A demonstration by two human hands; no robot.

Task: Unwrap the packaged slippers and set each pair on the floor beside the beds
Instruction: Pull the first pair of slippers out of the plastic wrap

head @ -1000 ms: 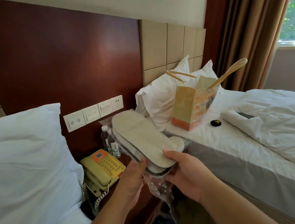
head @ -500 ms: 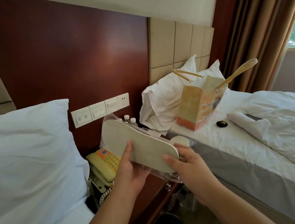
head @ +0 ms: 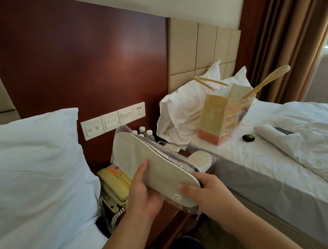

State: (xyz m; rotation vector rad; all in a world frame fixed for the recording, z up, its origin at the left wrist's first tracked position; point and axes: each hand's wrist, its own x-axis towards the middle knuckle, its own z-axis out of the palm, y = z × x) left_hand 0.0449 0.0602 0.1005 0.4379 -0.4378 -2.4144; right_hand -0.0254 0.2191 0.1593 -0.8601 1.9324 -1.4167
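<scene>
A pair of flat cream fabric slippers (head: 151,165), enclosed in a crinkled clear plastic wrapper (head: 194,211), is being held in the air above the dark wooden nightstand (head: 171,217), between a puffy white pillow (head: 34,165) on one bed and the white-sheeted mattress (head: 252,166) of the other. The pack is being gripped from beneath its middle by the left hand (head: 143,193), with the thumb laid on the upturned sole. Its heel end is being pinched by the right hand (head: 209,196), thumb on top and fingers curled behind. No opening in the wrapper can be made out, so the unwrapping is judged to be only beginning.

The film looks slick. If it is being pulled hard and gives way suddenly, 1 slipper could be flung out and dropped onto the yellow push-button telephone (head: 114,180). The 3 small white-capped water bottles (head: 146,133) just behind the toe end could also be knocked over by a forward jerk. A second plastic-wrapped pale pack (head: 200,161), lying near the nightstand's edge, could be swept off by the right wrist.
</scene>
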